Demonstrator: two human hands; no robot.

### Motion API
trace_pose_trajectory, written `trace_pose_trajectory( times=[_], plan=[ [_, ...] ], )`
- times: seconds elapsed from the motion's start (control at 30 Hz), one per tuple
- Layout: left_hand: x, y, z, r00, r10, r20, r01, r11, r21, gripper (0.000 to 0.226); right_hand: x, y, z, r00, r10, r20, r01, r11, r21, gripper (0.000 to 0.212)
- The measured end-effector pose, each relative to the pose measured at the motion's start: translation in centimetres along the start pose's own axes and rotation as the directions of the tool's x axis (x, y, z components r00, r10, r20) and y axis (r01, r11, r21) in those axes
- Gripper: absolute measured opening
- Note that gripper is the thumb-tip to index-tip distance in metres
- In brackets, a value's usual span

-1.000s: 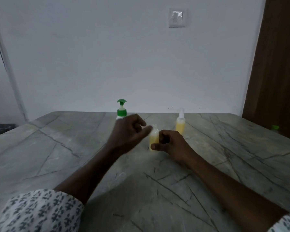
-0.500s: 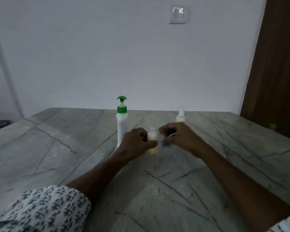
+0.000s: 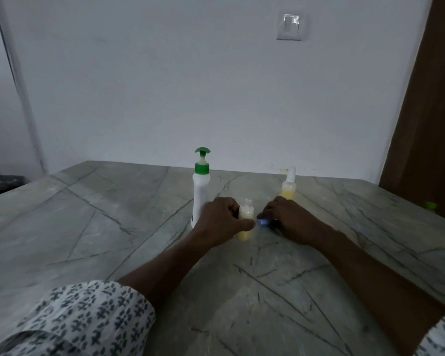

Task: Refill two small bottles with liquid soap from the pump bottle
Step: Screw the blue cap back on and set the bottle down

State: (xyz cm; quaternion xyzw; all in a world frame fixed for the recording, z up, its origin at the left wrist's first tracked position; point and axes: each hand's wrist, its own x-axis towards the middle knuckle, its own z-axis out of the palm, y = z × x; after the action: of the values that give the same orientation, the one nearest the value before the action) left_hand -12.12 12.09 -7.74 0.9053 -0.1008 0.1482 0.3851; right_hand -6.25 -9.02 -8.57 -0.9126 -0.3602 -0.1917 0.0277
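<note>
Nearest the camera, your two forearms reached out over the grey veined stone table [image 3: 88,227], each coming out of a white sleeve [image 3: 82,319] printed with small dark flowers. Further out, your left hand [image 3: 222,220] was wrapped round the small open bottle [image 3: 246,217], thumb across its front and fingers behind it. The bottle stood upright on the table, its neck bare, with pale yellow soap inside. Just to the right of it, your right hand [image 3: 290,218] lay low on the table with the fingers curled inward around a small blurred object [image 3: 263,222]. I could not tell what that object was, nor how firmly you held it. It was close beside the bottle, but whether they touched was unclear.

Just behind your left hand stood the white pump bottle [image 3: 201,196] with its green pump head, upright and untouched. Behind your right hand stood the second small bottle [image 3: 288,187], capped with a white spray top and holding yellow liquid. Beyond the table's far edge rose a plain white wall with a light switch [image 3: 290,26], and a brown door [image 3: 432,111] stood at the right.
</note>
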Motion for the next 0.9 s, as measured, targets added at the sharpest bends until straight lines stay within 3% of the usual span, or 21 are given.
trace_pose_trajectory(
  times=[0.1,0.2,0.27,0.33,0.4,0.5,0.9],
  plan=[
    [0.0,0.0,0.0,1.000,-0.013,0.008,0.013,1.000,-0.008,0.040,0.2,-0.1,-0.1,0.989,-0.024,-0.145,0.022,1.000,-0.013,0.028],
    [-0.1,0.0,-0.2,0.999,-0.027,0.025,0.028,0.999,-0.045,0.039,0.5,-1.0,-3.2,0.868,0.209,-0.450,-0.080,0.954,0.289,0.019],
    [-0.1,0.1,-0.3,0.999,-0.027,0.036,0.029,0.998,-0.055,0.038,0.5,-1.9,-5.9,0.760,0.418,-0.498,-0.066,0.812,0.581,0.021],
    [-0.2,0.1,-0.4,0.999,-0.025,0.040,0.027,0.998,-0.054,0.038,0.6,-3.0,-7.8,0.705,0.514,-0.488,0.039,0.659,0.751,0.024],
    [-0.1,0.0,-0.3,0.999,-0.029,0.044,0.031,0.998,-0.048,0.039,0.9,-4.4,-8.9,0.697,0.537,-0.476,0.134,0.554,0.821,0.022],
    [0.0,0.0,-0.3,0.999,-0.032,0.041,0.033,0.999,-0.034,0.040,1.3,-5.8,-9.1,0.714,0.533,-0.454,0.182,0.484,0.856,0.022],
    [0.3,-0.1,-0.1,0.998,-0.044,0.048,0.045,0.999,-0.017,0.041,2.3,-7.4,-7.0,0.767,0.531,-0.360,0.134,0.416,0.899,0.027]
  ],
)
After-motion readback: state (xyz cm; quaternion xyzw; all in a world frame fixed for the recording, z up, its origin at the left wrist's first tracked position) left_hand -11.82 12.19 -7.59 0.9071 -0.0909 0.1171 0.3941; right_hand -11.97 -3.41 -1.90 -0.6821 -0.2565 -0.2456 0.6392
